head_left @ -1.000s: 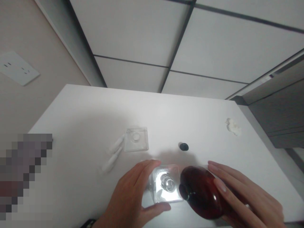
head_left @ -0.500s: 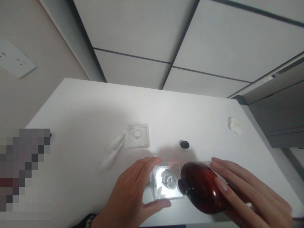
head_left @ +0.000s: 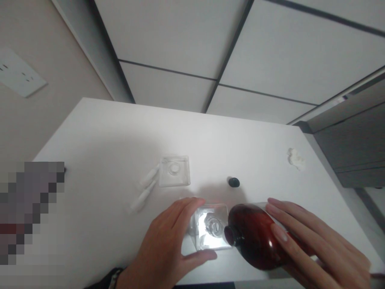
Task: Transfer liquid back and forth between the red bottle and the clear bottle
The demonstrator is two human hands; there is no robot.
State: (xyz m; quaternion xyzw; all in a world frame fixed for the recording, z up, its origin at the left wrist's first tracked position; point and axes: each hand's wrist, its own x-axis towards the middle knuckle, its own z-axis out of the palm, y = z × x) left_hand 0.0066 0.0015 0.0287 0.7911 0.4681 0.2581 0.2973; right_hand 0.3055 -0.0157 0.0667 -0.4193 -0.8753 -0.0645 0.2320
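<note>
My left hand (head_left: 168, 241) curls round the left side of a clear square container (head_left: 210, 237), thumb along its near side and fingers at its far side. The container has a round raised part in the middle of its shiny top. A dark red-brown bottle (head_left: 258, 237) lies tilted in my right hand (head_left: 321, 245), its uncapped neck pointing left over the container's right edge. No liquid can be made out at the mouth. Beyond the container, a small black cap (head_left: 234, 182) rests on the table.
A clear square lid-like piece (head_left: 175, 171) lies on the white table (head_left: 114, 132), with two white stick-like pieces (head_left: 144, 192) against its left side. A white fluffy wad (head_left: 296, 159) is at the right. Behind stand white panels (head_left: 168, 36); a socket plate (head_left: 22, 74) is on the left wall.
The bottle's neck has shifted very slightly to the left over the container. Both hands keep their hold, and the other things stay in place.
</note>
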